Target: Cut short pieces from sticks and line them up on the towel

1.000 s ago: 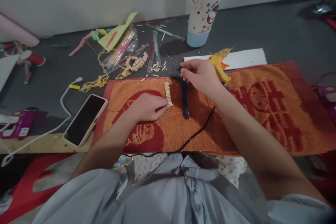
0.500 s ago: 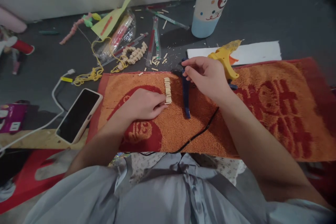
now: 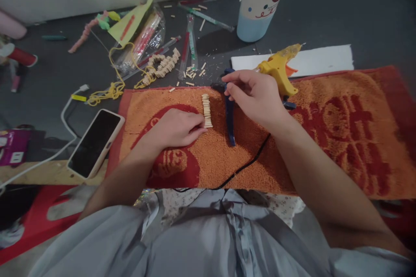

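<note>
On the orange towel, a row of short pale sticks lies side by side. My left hand rests at the left of this row, its thumb and fingers closed at the row's near end. My right hand hovers over a dark blue tool, thumb and fingertips drawn together in a pinch. Whatever those fingertips hold, if anything, is too small to make out. Part of the blue tool is hidden under this hand. Just beyond my right hand is a yellow glue gun.
A white strip lies behind the glue gun. Farther back stands a tall bottle. Loose stick pieces, a clump of joined sticks, yellow yarn and plastic packets lie at the back left. A phone sits left of the towel.
The view has shifted slightly. Both hands keep nearly the same places and poses, and the row of sticks stays beside my left hand.
</note>
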Motion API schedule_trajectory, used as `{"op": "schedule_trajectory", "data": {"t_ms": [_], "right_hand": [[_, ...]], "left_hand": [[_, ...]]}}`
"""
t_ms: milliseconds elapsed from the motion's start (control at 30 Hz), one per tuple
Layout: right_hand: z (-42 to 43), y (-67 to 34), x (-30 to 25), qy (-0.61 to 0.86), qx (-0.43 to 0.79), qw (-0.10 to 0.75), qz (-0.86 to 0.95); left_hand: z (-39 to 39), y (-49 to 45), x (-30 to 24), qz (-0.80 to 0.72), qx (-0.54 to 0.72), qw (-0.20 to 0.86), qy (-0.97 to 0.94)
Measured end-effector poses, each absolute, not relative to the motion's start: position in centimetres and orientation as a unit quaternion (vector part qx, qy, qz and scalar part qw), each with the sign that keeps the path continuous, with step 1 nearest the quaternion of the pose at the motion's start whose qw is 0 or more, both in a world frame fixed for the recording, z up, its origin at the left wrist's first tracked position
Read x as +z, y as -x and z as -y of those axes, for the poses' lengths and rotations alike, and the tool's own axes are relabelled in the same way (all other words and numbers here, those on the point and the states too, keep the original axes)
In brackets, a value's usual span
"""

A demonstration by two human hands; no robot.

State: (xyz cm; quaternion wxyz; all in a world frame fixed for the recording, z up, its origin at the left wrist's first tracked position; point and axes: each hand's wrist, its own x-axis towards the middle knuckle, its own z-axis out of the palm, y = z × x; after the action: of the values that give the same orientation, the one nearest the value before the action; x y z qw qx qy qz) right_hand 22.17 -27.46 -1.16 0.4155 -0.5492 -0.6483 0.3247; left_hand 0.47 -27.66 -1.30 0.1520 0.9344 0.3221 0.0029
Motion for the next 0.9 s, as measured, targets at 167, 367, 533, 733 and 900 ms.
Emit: {"op": "schedule_trajectory", "data": {"t_ms": [167,367,533,733,900], "right_hand": [[27.58,-22.14,-0.89,0.549,0.317,0.409,0.657],[27.70,-22.13,-0.76,0.550,0.309,0.400,0.665],[27.78,-22.13,-0.75,0.547,0.297,0.399,0.673],[27.89,-22.11,-0.63,0.544,0.285,0.394,0.684],[27.89,-22.19,-0.62,0.543,0.277,0.394,0.688]], "left_hand": [[27.64,-0.60,-1.22,-0.331,0.010,0.166,-0.929],[27.61,-0.59,-1.21,-0.334,0.004,0.162,-0.928],[27.62,-0.58,-1.21,-0.340,0.008,0.172,-0.925],[27.62,-0.55,-1.10,-0.338,0.009,0.175,-0.925],[27.63,-0.52,-0.97,-0.343,0.013,0.189,-0.920]]}}
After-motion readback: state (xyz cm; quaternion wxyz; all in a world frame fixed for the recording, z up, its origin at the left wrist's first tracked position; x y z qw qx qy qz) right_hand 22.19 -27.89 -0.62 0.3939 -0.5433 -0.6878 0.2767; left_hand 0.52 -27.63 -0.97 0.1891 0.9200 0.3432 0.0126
